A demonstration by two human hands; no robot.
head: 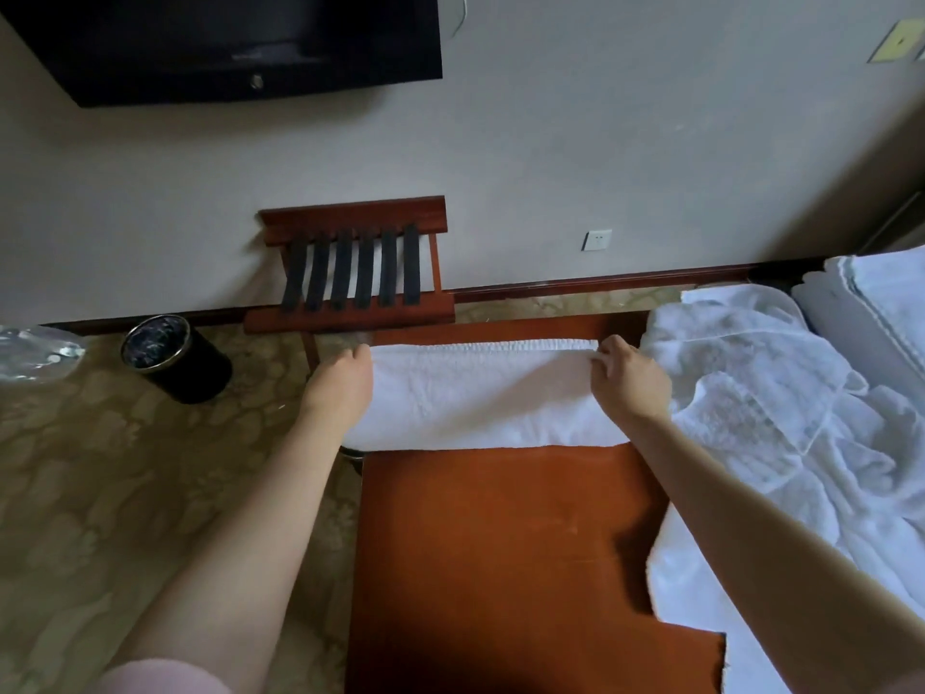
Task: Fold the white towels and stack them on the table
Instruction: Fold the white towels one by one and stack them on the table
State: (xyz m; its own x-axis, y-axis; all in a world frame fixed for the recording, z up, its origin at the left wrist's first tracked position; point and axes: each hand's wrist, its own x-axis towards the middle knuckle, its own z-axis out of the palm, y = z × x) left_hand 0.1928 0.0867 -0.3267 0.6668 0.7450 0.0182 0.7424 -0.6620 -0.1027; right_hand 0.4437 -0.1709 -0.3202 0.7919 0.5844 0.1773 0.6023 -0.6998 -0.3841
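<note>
A white towel [480,398] lies folded into a long band across the far end of the reddish-brown table [500,543]. My left hand [340,383] grips its far left corner, and my right hand [628,378] pinches its far right corner. Both hands hold the doubled far edge level. To the right, a loose heap of white towels [761,408] spills over the table's right side.
A wooden luggage rack [358,273] with black straps stands against the wall beyond the table. A black waste bin [172,358] sits on the patterned carpet at the left. A white bed [871,303] lies at the far right, and a dark television [225,42] hangs above.
</note>
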